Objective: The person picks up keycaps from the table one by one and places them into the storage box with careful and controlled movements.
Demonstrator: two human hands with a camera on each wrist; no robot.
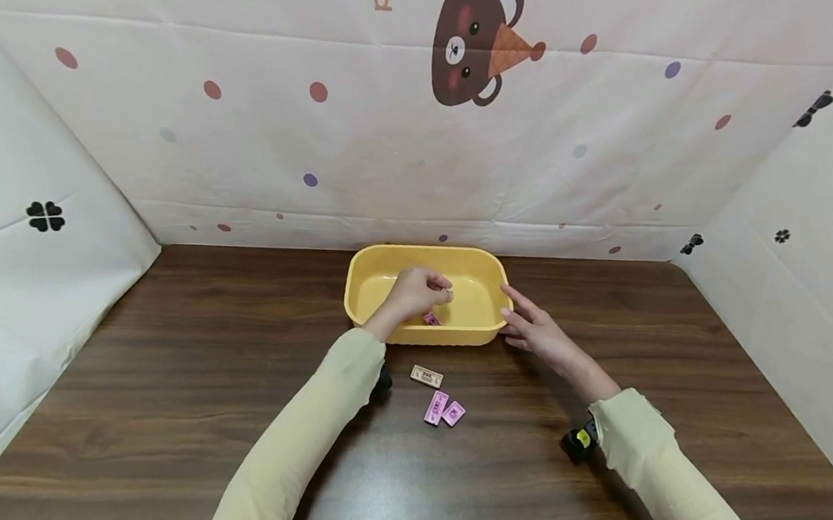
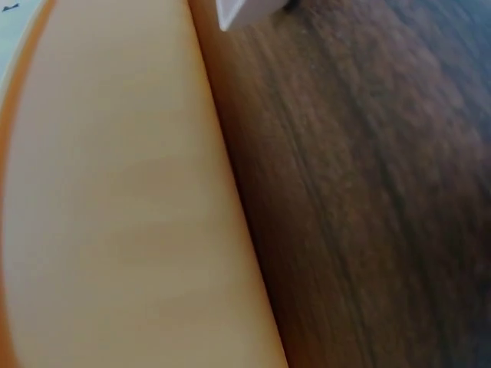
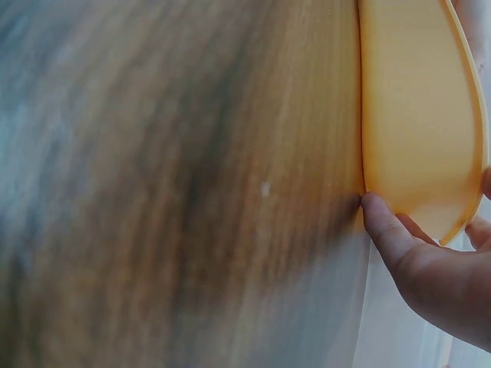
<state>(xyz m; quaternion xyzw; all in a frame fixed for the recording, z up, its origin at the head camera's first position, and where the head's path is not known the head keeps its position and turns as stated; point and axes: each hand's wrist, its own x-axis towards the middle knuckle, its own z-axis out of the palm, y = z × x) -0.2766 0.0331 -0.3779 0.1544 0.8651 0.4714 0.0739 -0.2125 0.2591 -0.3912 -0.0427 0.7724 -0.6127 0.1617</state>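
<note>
Pink tickets (image 1: pixel 442 409) and a beige one (image 1: pixel 426 375) lie on the table (image 1: pixel 172 384) before the yellow tub (image 1: pixel 468 329). Inside it, the left hand (image 1: pixel 414 292) pinches something small above another pink ticket (image 1: pixel 431 319); the right hand (image 1: pixel 536 330), fingers straight, steadies the tub's right rim.

The head camera looked down from high up and saw the whole table (image 1: pixel 172 384), with the tub (image 1: pixel 359 286) in the middle. The left wrist camera sat very close to the tub (image 2: pixel 115 199), which filled the left of its frame. The right wrist camera was close too, with the tub (image 3: pixel 414 115) at upper right. All three showed tub and table.
</note>
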